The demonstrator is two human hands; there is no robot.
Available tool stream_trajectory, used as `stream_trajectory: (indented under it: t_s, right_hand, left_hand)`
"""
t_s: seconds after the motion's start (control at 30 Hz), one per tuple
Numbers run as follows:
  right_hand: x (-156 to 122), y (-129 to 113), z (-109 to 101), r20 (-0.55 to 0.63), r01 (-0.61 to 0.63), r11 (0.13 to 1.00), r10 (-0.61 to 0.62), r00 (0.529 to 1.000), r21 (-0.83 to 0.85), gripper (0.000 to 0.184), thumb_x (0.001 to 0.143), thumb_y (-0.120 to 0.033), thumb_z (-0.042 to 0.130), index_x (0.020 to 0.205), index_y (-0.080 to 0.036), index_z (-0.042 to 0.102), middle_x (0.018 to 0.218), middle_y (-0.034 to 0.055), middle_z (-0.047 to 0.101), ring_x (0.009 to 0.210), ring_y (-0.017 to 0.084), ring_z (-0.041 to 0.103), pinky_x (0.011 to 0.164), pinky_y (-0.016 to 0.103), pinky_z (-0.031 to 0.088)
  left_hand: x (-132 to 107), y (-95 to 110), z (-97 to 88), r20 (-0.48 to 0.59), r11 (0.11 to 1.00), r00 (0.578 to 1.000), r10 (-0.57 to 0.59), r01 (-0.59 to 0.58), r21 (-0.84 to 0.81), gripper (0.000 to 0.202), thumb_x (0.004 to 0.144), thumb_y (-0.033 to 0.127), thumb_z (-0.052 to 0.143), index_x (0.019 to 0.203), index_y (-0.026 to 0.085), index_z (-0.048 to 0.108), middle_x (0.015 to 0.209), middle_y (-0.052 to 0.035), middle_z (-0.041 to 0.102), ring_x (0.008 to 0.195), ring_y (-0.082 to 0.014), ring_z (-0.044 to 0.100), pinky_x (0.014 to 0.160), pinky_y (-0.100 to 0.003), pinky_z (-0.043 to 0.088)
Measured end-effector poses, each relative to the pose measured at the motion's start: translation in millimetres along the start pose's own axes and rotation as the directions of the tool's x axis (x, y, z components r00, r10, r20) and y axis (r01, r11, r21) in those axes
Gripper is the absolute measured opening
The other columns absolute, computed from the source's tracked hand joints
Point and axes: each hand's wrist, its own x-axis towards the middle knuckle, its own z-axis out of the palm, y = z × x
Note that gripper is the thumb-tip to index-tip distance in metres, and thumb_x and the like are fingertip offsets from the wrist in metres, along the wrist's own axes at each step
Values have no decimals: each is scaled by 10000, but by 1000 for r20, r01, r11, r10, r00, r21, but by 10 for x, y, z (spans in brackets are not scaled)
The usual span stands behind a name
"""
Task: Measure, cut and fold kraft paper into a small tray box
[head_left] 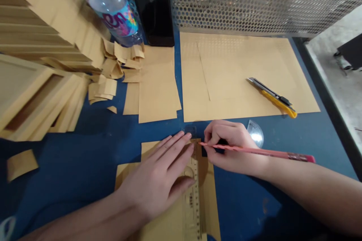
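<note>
My left hand (162,171) lies flat with its fingers stretched over a clear ruler (194,199), pressing it onto a notched piece of tan cardboard (166,220). In my right hand (230,143) is a pink pencil (266,151), pinched near its point. The pencil tip meets the cardboard beside the ruler's edge, close to the piece's far end. The pencil's eraser end points right, over my forearm. Just behind my right hand lies a clear protractor (255,134), partly covered by the hand.
A yellow utility knife (273,97), blade out, rests on a large tan sheet (226,75). Cut cardboard pieces (158,83) and scraps (103,88) lie left of it. Stacked cardboard (36,98), a plastic bottle (120,19) and a black phone-like slab (155,7) stand near a perforated metal panel (240,3).
</note>
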Motion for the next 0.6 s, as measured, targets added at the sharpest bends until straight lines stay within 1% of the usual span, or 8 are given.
stream_trajectory:
  t_s: [0.23, 0.4, 0.6]
  right_hand:
    - [-1, 8, 7, -3, 0, 1000, 0, 1000, 2, 229, 743, -6, 615, 712, -203, 504, 824, -9, 639, 675, 76, 588, 583, 193, 436]
    - [1, 9, 8, -3, 2, 1000, -2, 1000, -9, 229, 736, 1, 613, 703, -198, 505, 818, -15, 639, 670, 68, 580, 591, 186, 432]
    - [9, 0, 0, 17, -19, 1000, 19, 1000, -4, 225, 732, -7, 603, 703, -201, 492, 816, -14, 643, 662, 70, 576, 582, 186, 424]
  left_hand:
    - [1, -4, 2, -5, 1000, 1000, 4, -4, -1, 506, 1063, 381, 540, 1444, 48, 559, 1527, -227, 593, 1456, -368, 551, 1134, -555, 572]
    - [2, 3, 3, -5, 1000, 1000, -1, 1, -8, 510, 1048, 372, 572, 1439, 45, 560, 1530, -232, 588, 1457, -376, 548, 1138, -560, 568]
    - [21, 6, -7, -7, 1000, 1000, 4, -3, 12, 484, 1056, 364, 557, 1418, 43, 578, 1501, -225, 617, 1415, -369, 592, 1123, -523, 585]
